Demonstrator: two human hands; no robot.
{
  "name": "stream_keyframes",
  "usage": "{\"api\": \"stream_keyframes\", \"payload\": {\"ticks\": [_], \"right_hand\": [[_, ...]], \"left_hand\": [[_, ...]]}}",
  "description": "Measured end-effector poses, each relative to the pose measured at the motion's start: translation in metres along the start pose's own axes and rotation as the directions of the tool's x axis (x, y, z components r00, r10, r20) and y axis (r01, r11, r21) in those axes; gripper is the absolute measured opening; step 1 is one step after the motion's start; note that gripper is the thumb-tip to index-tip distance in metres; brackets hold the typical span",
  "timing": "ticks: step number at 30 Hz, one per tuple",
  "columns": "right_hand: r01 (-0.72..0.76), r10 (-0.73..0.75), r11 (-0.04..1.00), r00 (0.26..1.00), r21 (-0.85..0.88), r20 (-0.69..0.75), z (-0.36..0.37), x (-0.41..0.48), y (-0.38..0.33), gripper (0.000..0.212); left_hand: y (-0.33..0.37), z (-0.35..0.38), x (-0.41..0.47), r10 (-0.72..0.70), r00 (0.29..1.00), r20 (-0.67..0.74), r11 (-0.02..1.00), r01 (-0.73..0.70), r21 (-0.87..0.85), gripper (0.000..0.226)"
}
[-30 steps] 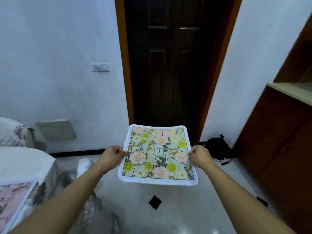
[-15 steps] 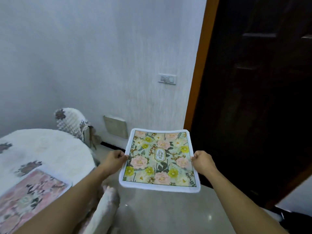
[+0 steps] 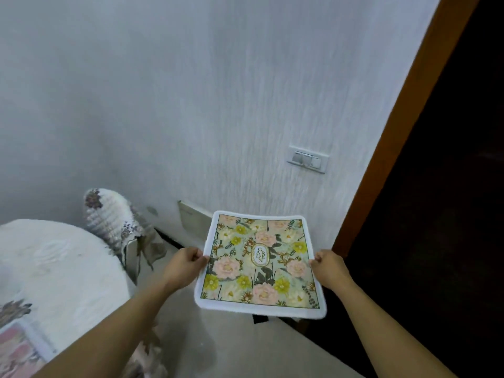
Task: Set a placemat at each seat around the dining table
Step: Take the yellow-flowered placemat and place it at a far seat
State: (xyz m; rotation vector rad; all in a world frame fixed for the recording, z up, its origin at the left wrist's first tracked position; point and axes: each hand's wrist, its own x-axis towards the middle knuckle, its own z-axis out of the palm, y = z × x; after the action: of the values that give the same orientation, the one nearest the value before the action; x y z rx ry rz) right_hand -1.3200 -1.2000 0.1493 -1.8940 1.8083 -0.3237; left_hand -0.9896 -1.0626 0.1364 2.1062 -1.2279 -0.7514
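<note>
I hold a square placemat [image 3: 259, 264] with a green floral print and white border flat in the air above the floor. My left hand [image 3: 183, 264] grips its left edge and my right hand [image 3: 328, 267] grips its right edge. The dining table [image 3: 54, 268], covered in a white cloth, is at the lower left. A pink floral placemat [image 3: 16, 350] lies on the table at the bottom left corner of the view.
A chair [image 3: 114, 222] with a white padded floral cover stands at the table's far side against the wall. A dark door with an orange frame [image 3: 395, 159] is on the right. A light switch [image 3: 308, 159] and a wall panel [image 3: 191, 219] sit on the white wall.
My view has swung left: the door has shifted to the right edge and the table and chair have come further into view. Both hands keep hold of the green placemat.
</note>
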Motion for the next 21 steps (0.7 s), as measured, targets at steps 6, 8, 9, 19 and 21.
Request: {"api": "stream_keyframes", "payload": {"ticks": [6,8,9,19,21], "right_hand": [[0.306,-0.31,0.951,0.936,0.052,0.169,0.04,0.137,-0.099,0.036],[0.396,-0.401,0.916,0.889,0.066,0.222,0.056,0.18,-0.141,0.034],[0.438,-0.438,0.897,0.862,0.058,0.256,0.066,0.198,-0.163,0.031],[0.706,-0.653,0.705,0.61,0.064,0.449,0.174,0.272,-0.373,0.032],[0.709,-0.655,0.701,0.598,0.076,0.463,0.199,0.282,-0.412,0.029]], "left_hand": [[-0.023,-0.041,0.066,-0.201,0.965,-0.171,0.979,0.19,-0.079,0.025],[-0.028,-0.055,0.08,-0.283,0.922,-0.264,0.957,0.256,-0.133,0.025],[-0.031,-0.062,0.084,-0.328,0.895,-0.303,0.943,0.291,-0.159,0.025],[-0.099,-0.145,0.114,-0.563,0.655,-0.503,0.825,0.475,-0.305,0.03],[-0.124,-0.165,0.133,-0.577,0.629,-0.522,0.815,0.485,-0.316,0.03]]}}
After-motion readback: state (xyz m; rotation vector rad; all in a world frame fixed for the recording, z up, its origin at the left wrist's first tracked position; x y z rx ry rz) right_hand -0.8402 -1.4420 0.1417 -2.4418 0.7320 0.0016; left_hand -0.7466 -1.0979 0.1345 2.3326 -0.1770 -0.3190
